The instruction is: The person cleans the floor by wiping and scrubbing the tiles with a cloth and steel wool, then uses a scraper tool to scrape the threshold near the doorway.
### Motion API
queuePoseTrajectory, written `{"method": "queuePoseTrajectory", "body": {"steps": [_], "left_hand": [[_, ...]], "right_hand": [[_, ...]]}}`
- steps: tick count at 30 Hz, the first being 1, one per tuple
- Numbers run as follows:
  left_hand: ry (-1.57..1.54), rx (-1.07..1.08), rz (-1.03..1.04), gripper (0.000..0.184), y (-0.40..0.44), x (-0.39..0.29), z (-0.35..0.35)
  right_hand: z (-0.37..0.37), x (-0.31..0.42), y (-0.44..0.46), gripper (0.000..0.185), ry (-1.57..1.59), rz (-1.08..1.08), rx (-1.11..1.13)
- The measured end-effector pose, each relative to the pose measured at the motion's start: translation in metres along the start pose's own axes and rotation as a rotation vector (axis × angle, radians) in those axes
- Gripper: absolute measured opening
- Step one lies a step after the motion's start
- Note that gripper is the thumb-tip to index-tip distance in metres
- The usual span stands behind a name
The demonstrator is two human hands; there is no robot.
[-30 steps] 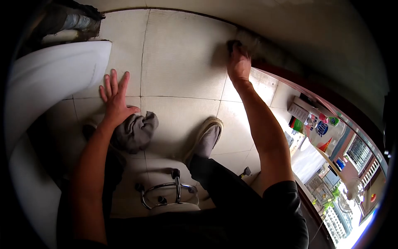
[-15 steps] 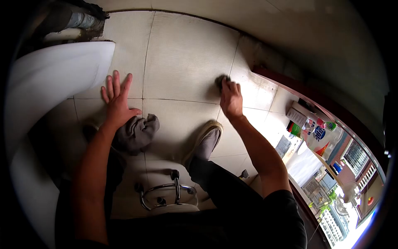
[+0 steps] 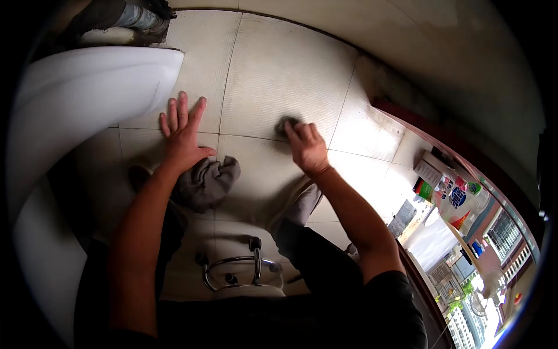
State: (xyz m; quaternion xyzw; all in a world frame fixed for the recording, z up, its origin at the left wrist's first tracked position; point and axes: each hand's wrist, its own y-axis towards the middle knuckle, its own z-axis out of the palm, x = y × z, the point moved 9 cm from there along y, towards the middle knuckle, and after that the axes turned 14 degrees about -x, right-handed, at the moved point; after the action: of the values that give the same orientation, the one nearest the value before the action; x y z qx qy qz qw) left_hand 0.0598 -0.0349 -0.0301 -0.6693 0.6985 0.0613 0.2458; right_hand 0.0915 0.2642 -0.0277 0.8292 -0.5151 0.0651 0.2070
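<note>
My left hand (image 3: 183, 142) lies with fingers spread on the pale tiled floor (image 3: 279, 75), just right of a white curved fixture. A crumpled grey cloth (image 3: 208, 183) rests on the floor below its thumb, close to the wrist. My right hand (image 3: 308, 145) is closed around a small dark scrubbing pad (image 3: 287, 125), pressed to the tiles near a grout line. The pad is partly hidden under the fingers and slightly blurred.
The white fixture (image 3: 99, 87) fills the left side, with pipes (image 3: 136, 20) behind it. A chrome wheeled stool base (image 3: 244, 270) stands between my legs. A dark red door frame (image 3: 430, 131) crosses at right; packages (image 3: 444, 186) lie beyond it. My shoe (image 3: 302, 200) is below my right hand.
My right hand has moved from beside the door frame down and left across the tiles with the dark pad. The view has shifted slightly; my left hand stays spread on the floor.
</note>
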Motion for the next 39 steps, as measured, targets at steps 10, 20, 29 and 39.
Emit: {"method": "queuePoseTrajectory", "body": {"steps": [10, 20, 29, 39], "left_hand": [[-0.009, 0.015, 0.01, 0.139, -0.003, 0.004, 0.003], [-0.008, -0.017, 0.032, 0.139, -0.003, 0.005, 0.005], [0.006, -0.024, 0.041, 0.137, -0.003, 0.005, 0.003], [0.015, 0.008, 0.024, 0.136, -0.003, 0.004, 0.004]], "right_hand": [[0.026, 0.043, 0.056, 0.045, 0.073, 0.113, -0.01], [0.022, -0.001, 0.12, 0.033, -0.049, 0.292, -0.224], [0.035, 0.019, 0.153, 0.036, 0.029, 0.221, -0.322], [0.038, 0.013, 0.159, 0.007, 0.041, 0.318, -0.333]]}}
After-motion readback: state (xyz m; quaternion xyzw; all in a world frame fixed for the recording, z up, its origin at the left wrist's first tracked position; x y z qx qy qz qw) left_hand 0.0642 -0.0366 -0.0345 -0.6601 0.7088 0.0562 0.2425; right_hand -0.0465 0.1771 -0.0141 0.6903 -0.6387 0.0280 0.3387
